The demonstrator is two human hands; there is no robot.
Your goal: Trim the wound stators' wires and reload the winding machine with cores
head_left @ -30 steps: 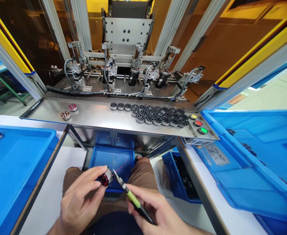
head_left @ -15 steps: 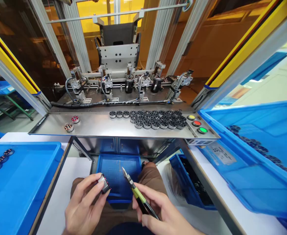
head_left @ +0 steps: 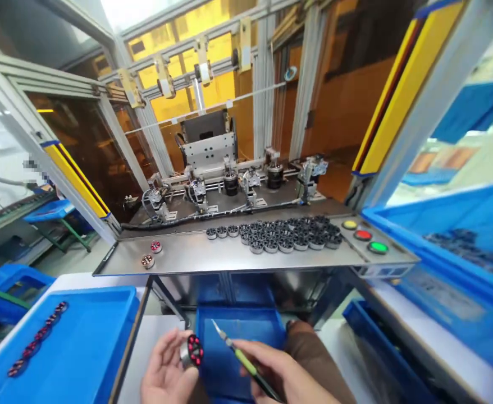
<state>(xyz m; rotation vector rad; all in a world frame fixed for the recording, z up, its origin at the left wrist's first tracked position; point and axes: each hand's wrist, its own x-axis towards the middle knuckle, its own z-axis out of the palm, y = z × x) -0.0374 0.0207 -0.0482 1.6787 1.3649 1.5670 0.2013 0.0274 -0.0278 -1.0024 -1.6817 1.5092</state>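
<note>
Low in the view, my left hand [head_left: 166, 370] pinches a small round motor part [head_left: 192, 351] at its rim. The part has a silvery side wall, and its dark face with red windings is turned to the right. My right hand [head_left: 282, 370] is wrapped round cutting pliers [head_left: 245, 361] with green and black handles. Their jaws point up and left, a short gap away from the motor part. Two more wound motor parts, one red [head_left: 156, 247] and one copper-coloured [head_left: 147, 261], lie at the left end of the metal shelf [head_left: 187, 255].
Rows of black-topped rings [head_left: 292, 235] cover the shelf's right half, beside yellow, red and green buttons [head_left: 363, 235]. Behind stands a machine with clamps [head_left: 252, 188]. A blue tray [head_left: 82, 336] at left holds a line of wound parts. Another blue tray [head_left: 240, 325] lies below my hands.
My view has tilted upward and shifted. The left hand has turned the motor part, so its red-wound face now shows more. The pliers stay in my right hand and appear more edge-on.
</note>
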